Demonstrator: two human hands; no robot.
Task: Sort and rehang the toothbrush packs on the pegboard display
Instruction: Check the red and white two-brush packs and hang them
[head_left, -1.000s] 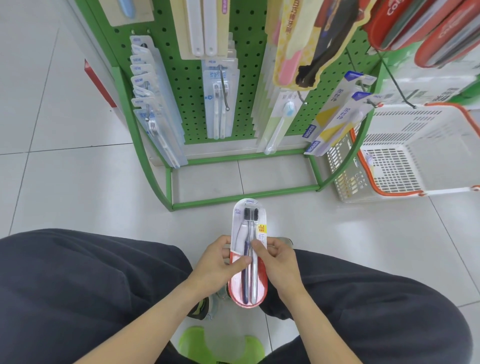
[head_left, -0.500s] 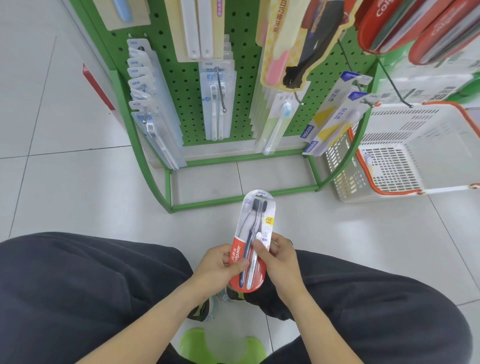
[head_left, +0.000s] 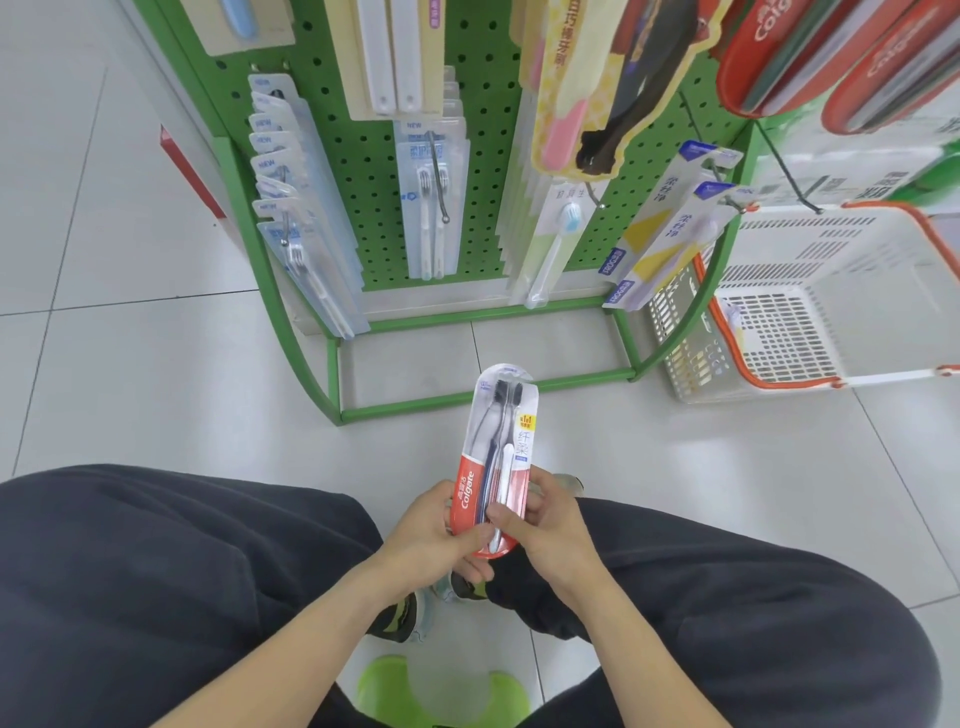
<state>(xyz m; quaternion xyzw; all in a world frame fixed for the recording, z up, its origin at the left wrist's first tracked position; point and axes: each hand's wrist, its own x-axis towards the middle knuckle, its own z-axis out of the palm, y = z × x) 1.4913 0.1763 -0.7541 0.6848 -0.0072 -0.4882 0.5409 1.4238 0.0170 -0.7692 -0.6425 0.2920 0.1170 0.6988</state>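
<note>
**Toothbrush pack held in both hands before the green display**

The floor (head_left: 156, 395) is pale glossy tile with thin dark grout lines, and the person crouches or sits low on it in dark trousers, knees spread to either side. Beyond the hands stands the green pegboard display (head_left: 374, 171), its curved tube frame resting on the tiles. Clear blister packs (head_left: 306, 244) hang in a fanned row on its near-left side, another stack of pale packs (head_left: 431, 202) hangs in the middle, and blue-and-yellow boxed packs (head_left: 670, 234) slant out farther right. To the right of the hands, well apart, a white slotted shopping basket (head_left: 779, 322) with an orange rim sits on the floor beside the frame.

The Colgate toothbrush pack (head_left: 498, 457) (red at the bottom, clear at the top, two dark-bristled brushes inside) stands nearly upright between the two hands, its upper half rising clear of them toward the display. The left hand (head_left: 431, 535) grips the pack's lower left edge, thumb laid across the red front. The right hand (head_left: 545, 525) holds the lower right edge, thumb pressed on the front and fingers curled behind.
</note>
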